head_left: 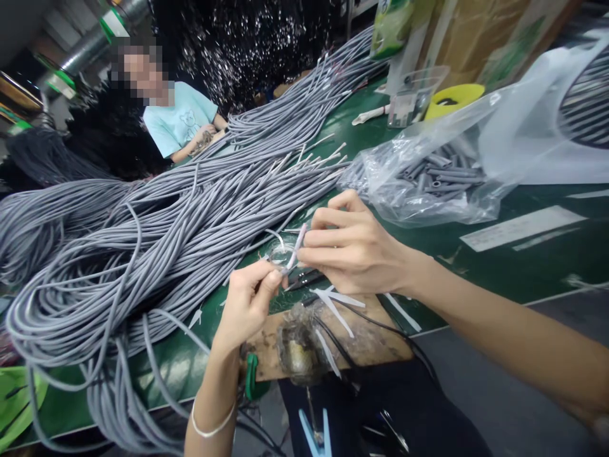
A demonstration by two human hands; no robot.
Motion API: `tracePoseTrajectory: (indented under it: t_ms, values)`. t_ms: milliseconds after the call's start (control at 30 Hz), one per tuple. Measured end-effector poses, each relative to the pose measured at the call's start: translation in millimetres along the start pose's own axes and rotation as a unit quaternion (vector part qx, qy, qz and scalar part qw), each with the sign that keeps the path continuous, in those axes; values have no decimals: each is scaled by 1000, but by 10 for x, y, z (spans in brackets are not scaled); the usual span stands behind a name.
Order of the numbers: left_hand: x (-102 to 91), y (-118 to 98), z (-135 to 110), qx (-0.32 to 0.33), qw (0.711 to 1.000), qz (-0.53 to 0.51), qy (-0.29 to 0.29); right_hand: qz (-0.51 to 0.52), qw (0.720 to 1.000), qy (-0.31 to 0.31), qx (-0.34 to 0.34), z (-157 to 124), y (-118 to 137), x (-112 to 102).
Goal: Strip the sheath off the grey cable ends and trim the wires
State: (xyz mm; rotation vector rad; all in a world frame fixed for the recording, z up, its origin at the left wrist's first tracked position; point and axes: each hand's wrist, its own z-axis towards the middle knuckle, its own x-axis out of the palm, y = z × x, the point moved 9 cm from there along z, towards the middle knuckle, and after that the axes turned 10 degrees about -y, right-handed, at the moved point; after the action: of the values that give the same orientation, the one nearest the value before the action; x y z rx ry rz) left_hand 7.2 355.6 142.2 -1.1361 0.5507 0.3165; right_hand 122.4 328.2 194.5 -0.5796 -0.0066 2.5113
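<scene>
Cable end (pixel 299 238) pinched between left hand (pixel 247 299) and right hand (pixel 356 249) above table edge (pixel 499 311).

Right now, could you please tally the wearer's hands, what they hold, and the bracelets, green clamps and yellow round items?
2 hands: left hand, right hand
1 pale tube piece, pinched by both
1 white bracelet
1 green clamp
1 yellow round item
Total: 6

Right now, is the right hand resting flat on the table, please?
No, the right hand is raised, its fingers pinching a thin cable end.
</scene>
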Motion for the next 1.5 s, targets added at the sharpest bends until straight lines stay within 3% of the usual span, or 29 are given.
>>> tracePoseTrajectory:
  t_ms: [167,367,600,700,767,833,900,967,1033,1133,1367,1500]
  values:
    - [101,113,-49,-114,973,-189,63,146,984,-51,85,-12,-94,36]
    - [124,163,-50,-132,971,-195,43,331,908,5,256,-103,-170,324]
    - [48,218,-43,-149,967,-198,-50,338,909,-26,242,-32,-154,158]
    - [20,245,-15,-157,964,-203,-73,389,882,-14,266,-24,-156,142]
    - [-76,322,12,-171,956,-205,-119,443,853,-11,277,-9,-138,116]
    - [-187,412,23,-189,943,-214,-173,474,833,-48,282,10,-161,37]
    - [-218,446,28,-196,934,-232,-188,431,840,-100,313,-19,-253,-20]
    - [-172,411,27,-190,936,-240,-173,321,867,-118,363,-96,-342,5]
    - [-107,350,10,-180,943,-232,-159,214,891,-88,391,-156,-350,113]
    - [-52,276,-20,-161,955,-195,-158,165,911,-60,372,-166,-261,277]
    - [-50,143,-29,-68,985,-16,-158,133,909,-87,384,-232,-270,307]
    - [-14,158,-63,-74,984,-13,-159,155,898,-92,401,-243,-298,301]
